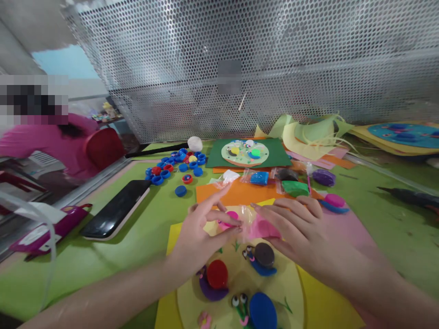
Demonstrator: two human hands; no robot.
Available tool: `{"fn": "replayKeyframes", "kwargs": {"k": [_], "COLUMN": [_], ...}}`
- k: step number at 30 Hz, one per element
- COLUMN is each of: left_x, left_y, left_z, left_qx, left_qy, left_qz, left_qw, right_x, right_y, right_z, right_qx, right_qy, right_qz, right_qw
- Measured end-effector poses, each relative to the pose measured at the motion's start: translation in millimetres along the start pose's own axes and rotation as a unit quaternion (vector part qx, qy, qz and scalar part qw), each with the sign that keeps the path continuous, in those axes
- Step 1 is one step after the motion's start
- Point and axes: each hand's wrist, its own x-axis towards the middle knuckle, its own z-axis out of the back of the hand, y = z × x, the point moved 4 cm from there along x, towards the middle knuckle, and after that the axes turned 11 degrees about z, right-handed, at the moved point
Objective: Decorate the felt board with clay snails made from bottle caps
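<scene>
A clear plastic bag of pink modelling clay (pixel 263 228) is between my hands, above a round pale-yellow card (pixel 236 281). My left hand (pixel 202 228) pinches the bag's see-through end with thumb and finger, other fingers raised. My right hand (pixel 302 224) closes over the bag's clay-filled side; its fingers partly hide it. Behind my left fingers shows a bright pink round piece (pixel 230 219), partly covered. On the card sit snail figures of caps and clay: a red cap (pixel 217 274) on purple, a dark cap (pixel 264 255) on blue, and a blue cap (pixel 263 311) beside green clay with eyes.
Bagged clay in blue (pixel 259 178), green (pixel 295 188) and purple (pixel 323 177) lies beyond my hands. Several bottle caps (pixel 165 174) and a phone (pixel 116 210) are left; a hot glue gun (pixel 414 197) is right. A perforated metal panel (pixel 274 105) stands behind. A person in pink (pixel 44 141) sits left.
</scene>
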Motion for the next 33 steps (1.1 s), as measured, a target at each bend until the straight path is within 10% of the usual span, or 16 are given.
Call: {"fn": "replayKeyframes", "kwargs": {"k": [20,33], "left_x": [-6.2,-11.1], "left_y": [-1.8,-7.2], "left_z": [-7.5,-3.2], "left_qx": [-0.017,0.015], "left_qy": [0.015,-0.044], "left_qz": [0.040,-0.060], "left_qw": [0.999,0.997], "right_x": [1.3,0.8], "right_y": [8.1,7.2], "right_z": [0.3,3.7], "right_qx": [0.004,0.019], "right_qy": [-0.014,-0.015], "right_qz": [0.016,0.014], "right_qw": [1.000,1.000]}}
